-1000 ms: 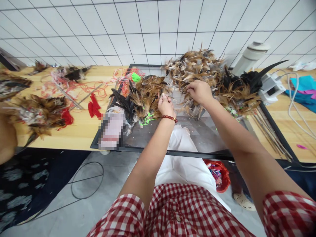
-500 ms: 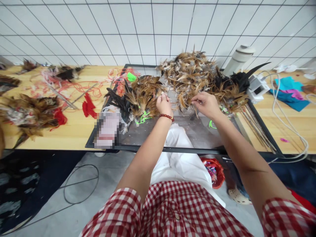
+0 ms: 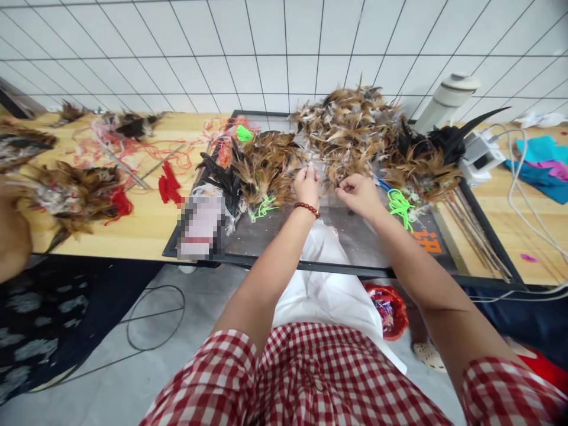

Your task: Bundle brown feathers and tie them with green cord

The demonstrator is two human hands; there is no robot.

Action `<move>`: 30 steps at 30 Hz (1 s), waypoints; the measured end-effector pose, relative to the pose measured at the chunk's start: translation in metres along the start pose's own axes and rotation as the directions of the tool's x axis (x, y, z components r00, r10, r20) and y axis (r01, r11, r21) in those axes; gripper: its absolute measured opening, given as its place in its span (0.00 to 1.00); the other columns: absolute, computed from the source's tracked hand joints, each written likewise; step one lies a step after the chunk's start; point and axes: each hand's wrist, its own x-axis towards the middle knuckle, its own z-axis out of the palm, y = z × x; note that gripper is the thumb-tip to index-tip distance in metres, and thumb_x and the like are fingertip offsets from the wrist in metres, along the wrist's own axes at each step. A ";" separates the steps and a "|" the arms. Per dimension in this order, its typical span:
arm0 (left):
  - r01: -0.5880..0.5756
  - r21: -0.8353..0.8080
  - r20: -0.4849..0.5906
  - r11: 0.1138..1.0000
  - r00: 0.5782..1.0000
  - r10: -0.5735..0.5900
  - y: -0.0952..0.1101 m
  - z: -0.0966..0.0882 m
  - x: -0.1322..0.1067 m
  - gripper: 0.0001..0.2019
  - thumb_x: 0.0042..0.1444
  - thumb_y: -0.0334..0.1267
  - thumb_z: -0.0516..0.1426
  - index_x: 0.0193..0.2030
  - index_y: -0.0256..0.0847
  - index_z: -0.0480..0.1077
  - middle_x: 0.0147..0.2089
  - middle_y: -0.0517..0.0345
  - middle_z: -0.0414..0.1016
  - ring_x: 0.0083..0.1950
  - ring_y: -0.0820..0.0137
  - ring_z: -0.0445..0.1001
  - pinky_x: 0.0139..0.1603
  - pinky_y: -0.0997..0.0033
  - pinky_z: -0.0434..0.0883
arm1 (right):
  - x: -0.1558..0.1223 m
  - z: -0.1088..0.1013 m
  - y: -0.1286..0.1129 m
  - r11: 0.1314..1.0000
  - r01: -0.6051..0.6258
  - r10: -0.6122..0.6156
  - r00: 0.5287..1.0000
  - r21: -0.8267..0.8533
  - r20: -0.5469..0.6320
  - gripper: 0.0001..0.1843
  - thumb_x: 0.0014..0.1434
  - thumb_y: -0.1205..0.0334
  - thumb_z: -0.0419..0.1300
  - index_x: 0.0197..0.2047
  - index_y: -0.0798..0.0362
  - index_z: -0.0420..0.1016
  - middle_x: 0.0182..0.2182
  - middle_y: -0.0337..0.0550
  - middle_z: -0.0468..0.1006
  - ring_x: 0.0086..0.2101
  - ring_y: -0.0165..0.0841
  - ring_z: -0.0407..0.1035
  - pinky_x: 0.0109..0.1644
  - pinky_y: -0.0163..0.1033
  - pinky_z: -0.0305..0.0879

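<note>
My left hand (image 3: 307, 184), with a red bead bracelet on the wrist, is closed in a pinch at the edge of a brown feather bundle (image 3: 261, 168) tied with green string. My right hand (image 3: 359, 193) is closed in a pinch just below the big loose heap of brown feathers (image 3: 350, 130). What either pinch holds is too small to make out. Both hands hover over the dark metal tray (image 3: 355, 236) on the wooden table. A green string tangle (image 3: 400, 205) lies right of my right hand.
Thin sticks (image 3: 477, 236) lie along the tray's right side, near a white device (image 3: 481, 155) with cables. Red strings (image 3: 168, 186) and more feather bundles (image 3: 75, 195) cover the table's left half. Another person's arm (image 3: 13, 236) shows at the far left. A red basket (image 3: 386, 307) sits on the floor.
My right hand has drawn back from the feather heap toward me and to the left, coming close to my left hand. The green string tangle is now uncovered.
</note>
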 end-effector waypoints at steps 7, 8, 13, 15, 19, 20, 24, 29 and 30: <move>0.207 -0.070 0.293 0.976 0.939 -0.178 -0.002 0.006 -0.018 0.10 0.61 0.33 0.64 0.29 0.36 0.71 0.26 0.63 0.73 0.28 0.79 0.71 0.35 0.78 0.68 | -0.002 -0.008 -0.002 0.958 0.129 -0.078 0.976 0.257 -0.202 0.09 0.57 0.57 0.60 0.27 0.49 0.70 0.28 0.41 0.72 0.29 0.32 0.64 0.36 0.40 0.64; 0.217 -0.083 0.317 0.973 0.931 -0.181 -0.003 0.007 -0.020 0.09 0.61 0.32 0.64 0.29 0.36 0.72 0.27 0.62 0.74 0.29 0.79 0.73 0.37 0.78 0.70 | -0.003 -0.008 -0.003 0.958 0.142 -0.094 0.976 0.247 -0.194 0.09 0.57 0.57 0.60 0.27 0.49 0.70 0.28 0.40 0.72 0.29 0.32 0.64 0.36 0.40 0.64; 0.228 -0.071 0.330 0.971 0.924 -0.193 -0.007 0.009 -0.021 0.08 0.58 0.32 0.66 0.29 0.35 0.74 0.28 0.61 0.76 0.35 0.77 0.77 0.43 0.77 0.71 | -0.003 -0.004 -0.001 0.956 0.175 -0.125 0.969 0.234 -0.213 0.08 0.54 0.60 0.61 0.25 0.50 0.70 0.26 0.39 0.71 0.28 0.31 0.63 0.35 0.39 0.62; 0.189 -0.041 0.322 0.981 0.932 -0.166 -0.010 0.008 -0.020 0.07 0.57 0.32 0.67 0.29 0.35 0.75 0.28 0.62 0.76 0.33 0.78 0.75 0.42 0.78 0.71 | -0.002 -0.001 0.000 0.949 0.187 -0.127 0.963 0.252 -0.236 0.06 0.52 0.62 0.61 0.25 0.50 0.70 0.26 0.39 0.71 0.27 0.30 0.62 0.35 0.38 0.62; 0.080 0.036 0.349 0.996 0.933 -0.088 -0.018 0.006 -0.017 0.07 0.54 0.35 0.69 0.30 0.37 0.76 0.26 0.65 0.73 0.30 0.79 0.70 0.37 0.80 0.69 | 0.001 0.001 0.002 0.940 0.144 -0.069 0.968 0.310 -0.240 0.07 0.51 0.64 0.61 0.24 0.50 0.68 0.23 0.37 0.70 0.26 0.30 0.62 0.35 0.38 0.60; 0.063 0.051 0.355 0.997 0.932 -0.076 -0.019 0.006 -0.017 0.08 0.54 0.37 0.69 0.30 0.37 0.77 0.25 0.65 0.73 0.30 0.79 0.70 0.36 0.79 0.69 | 0.001 0.001 0.002 0.938 0.121 -0.043 0.971 0.325 -0.236 0.07 0.52 0.64 0.61 0.23 0.50 0.68 0.23 0.36 0.69 0.26 0.29 0.61 0.34 0.38 0.59; -0.026 0.126 0.359 0.992 0.933 -0.022 -0.024 0.005 -0.014 0.08 0.53 0.38 0.69 0.31 0.37 0.77 0.26 0.64 0.75 0.31 0.78 0.70 0.37 0.79 0.69 | 0.002 0.000 0.003 0.950 0.055 0.026 0.968 0.308 -0.251 0.08 0.51 0.64 0.61 0.23 0.50 0.67 0.21 0.35 0.67 0.25 0.29 0.60 0.33 0.38 0.57; -0.235 0.333 0.349 0.913 0.930 0.112 -0.031 0.002 -0.006 0.10 0.57 0.41 0.65 0.29 0.39 0.76 0.27 0.62 0.75 0.35 0.73 0.73 0.39 0.76 0.69 | -0.001 0.001 0.001 0.963 0.118 -0.060 0.970 0.243 -0.234 0.06 0.50 0.64 0.63 0.24 0.51 0.71 0.23 0.38 0.71 0.27 0.29 0.62 0.35 0.39 0.60; -0.270 0.371 0.340 0.889 0.930 0.140 -0.032 0.001 -0.004 0.10 0.58 0.41 0.64 0.28 0.39 0.75 0.27 0.61 0.75 0.36 0.72 0.73 0.40 0.75 0.69 | -0.001 0.001 0.002 0.957 0.111 -0.054 0.976 0.267 -0.212 0.06 0.50 0.63 0.65 0.25 0.51 0.72 0.24 0.37 0.72 0.26 0.29 0.62 0.34 0.38 0.60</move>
